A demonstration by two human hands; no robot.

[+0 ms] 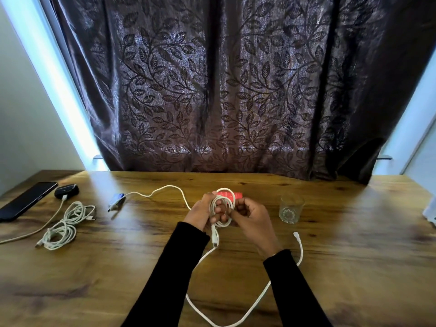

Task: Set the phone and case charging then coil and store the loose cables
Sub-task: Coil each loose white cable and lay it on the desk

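Wooden desk (330,232) before a dark leaf-patterned curtain (236,90). My left hand (203,214) has its fingers curled through a small coil of white cable (221,208), gripping it above the desk; my right hand (252,214) pinches the same coil. Its free length loops across the desk toward me. Far left: phone (26,200), charging case (66,191) with a cable plugged in, two coiled cables (66,223). Glass (290,210) sits right.
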